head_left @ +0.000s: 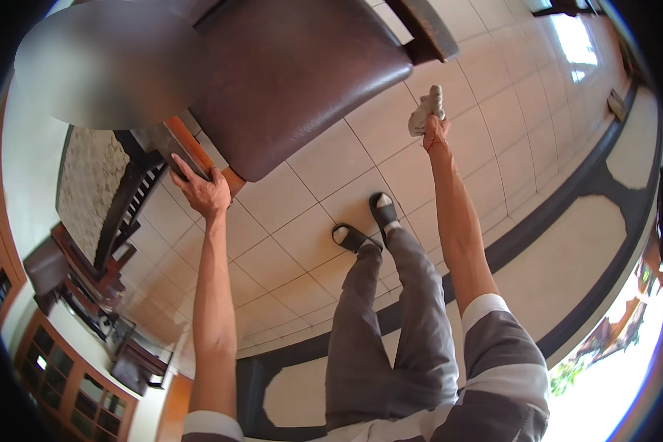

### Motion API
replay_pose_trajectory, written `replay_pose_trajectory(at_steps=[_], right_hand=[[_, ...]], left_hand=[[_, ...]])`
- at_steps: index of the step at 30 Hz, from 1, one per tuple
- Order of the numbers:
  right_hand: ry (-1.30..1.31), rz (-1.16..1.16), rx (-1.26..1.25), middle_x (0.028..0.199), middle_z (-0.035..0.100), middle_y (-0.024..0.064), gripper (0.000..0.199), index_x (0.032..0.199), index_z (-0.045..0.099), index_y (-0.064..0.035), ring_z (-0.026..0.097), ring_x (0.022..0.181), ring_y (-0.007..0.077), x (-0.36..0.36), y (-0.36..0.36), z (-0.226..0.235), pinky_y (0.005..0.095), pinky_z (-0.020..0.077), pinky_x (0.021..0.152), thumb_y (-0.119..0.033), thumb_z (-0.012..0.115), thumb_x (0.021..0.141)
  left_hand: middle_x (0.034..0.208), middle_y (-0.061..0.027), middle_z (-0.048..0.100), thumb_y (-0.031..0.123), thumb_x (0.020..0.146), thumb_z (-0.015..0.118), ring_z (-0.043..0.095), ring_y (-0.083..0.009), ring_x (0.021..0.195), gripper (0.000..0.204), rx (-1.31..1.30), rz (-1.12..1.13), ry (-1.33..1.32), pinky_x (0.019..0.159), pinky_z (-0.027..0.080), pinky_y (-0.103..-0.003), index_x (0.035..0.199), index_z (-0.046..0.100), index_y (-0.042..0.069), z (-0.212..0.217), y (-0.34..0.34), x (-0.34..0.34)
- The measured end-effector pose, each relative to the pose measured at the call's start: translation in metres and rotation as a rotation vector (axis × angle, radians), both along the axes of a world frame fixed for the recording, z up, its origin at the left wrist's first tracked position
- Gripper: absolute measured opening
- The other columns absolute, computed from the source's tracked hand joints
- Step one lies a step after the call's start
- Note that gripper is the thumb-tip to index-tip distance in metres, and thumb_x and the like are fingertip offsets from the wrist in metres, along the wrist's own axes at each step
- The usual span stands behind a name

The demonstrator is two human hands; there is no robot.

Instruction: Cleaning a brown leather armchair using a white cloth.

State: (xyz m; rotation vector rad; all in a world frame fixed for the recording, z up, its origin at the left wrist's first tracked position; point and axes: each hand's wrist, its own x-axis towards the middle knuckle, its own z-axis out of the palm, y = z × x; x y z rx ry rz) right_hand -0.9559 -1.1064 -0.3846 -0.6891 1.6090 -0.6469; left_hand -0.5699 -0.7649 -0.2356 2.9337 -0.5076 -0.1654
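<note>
Brown chair — pale tiles around

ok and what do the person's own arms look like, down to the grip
The left arm and right arm are bare below short sleeves. The right sleeve has dark grey and light grey panels with a white cuff; the left sleeve shows mainly its white cuff. The left grip and right grip are ungloved hands. Something thin and reddish, perhaps a string, shows at the right wrist.

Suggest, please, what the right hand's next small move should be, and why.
I'd probably bring the right hand toward the brown seat: it holds a bunched pale cloth clear of the seat, while the left hand rests on the wooden armrest.
</note>
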Motion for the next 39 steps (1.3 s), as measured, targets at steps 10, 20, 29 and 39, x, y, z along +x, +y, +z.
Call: replay_pose_trajectory(at_steps=[10, 20, 29, 39], right_hand=[[-0.631, -0.224, -0.352, 0.125, 0.06, 0.0071, 0.043, 0.134, 0.052, -0.0024, 0.06, 0.111, 0.0211, 0.165, 0.096, -0.084, 0.0337, 0.0501, 0.098, 0.005, 0.05, 0.091], [-0.321, 0.301, -0.572, 0.133, 0.058, 0.0183, 0.045, 0.138, 0.048, 0.0074, 0.055, 0.123, 0.026, 0.264, 0.327, -0.114, 0.0345, 0.0399, 0.11, 0.01, 0.044, 0.093], [-0.403, 0.325, -0.541, 0.146, 0.051, 0.0291, 0.075, 0.158, 0.029, 0.0038, 0.053, 0.132, 0.0392, 0.276, 0.375, -0.124, 0.036, 0.0343, 0.116, 0.014, 0.036, 0.084], [-0.407, -0.11, -0.518, 0.094, 0.071, 0.0121, 0.036, 0.133, 0.06, 0.0037, 0.066, 0.083, 0.0198, 0.203, 0.117, -0.134, 0.0338, 0.054, 0.072, -0.005, 0.05, 0.1]], left_hand=[[0.16, -0.0287, 0.022, 0.023, 0.088, 0.068, 0.047, -0.0489, 0.137, 0.1, 0.019, 0.018, 0.021, 0.108, 0.049, -0.053, 0.166, 0.007, 0.018, -0.004, 0.0, 0.002], [0.16, -0.0327, 0.023, 0.027, 0.089, 0.069, 0.048, -0.0504, 0.136, 0.1, 0.023, -0.007, -0.096, 0.109, 0.046, -0.053, 0.167, 0.006, 0.022, -0.019, 0.011, 0.004], [0.161, -0.0345, 0.026, 0.037, 0.092, 0.06, 0.054, -0.0536, 0.129, 0.089, -0.007, -0.05, -0.156, 0.108, 0.046, -0.054, 0.166, 0.015, 0.016, -0.03, 0.018, 0.009], [0.163, -0.0293, 0.027, 0.042, 0.091, 0.06, 0.054, -0.0498, 0.132, 0.091, 0.063, 0.015, -0.122, 0.107, 0.047, -0.056, 0.167, 0.013, 0.02, -0.023, 0.011, 0.0]])
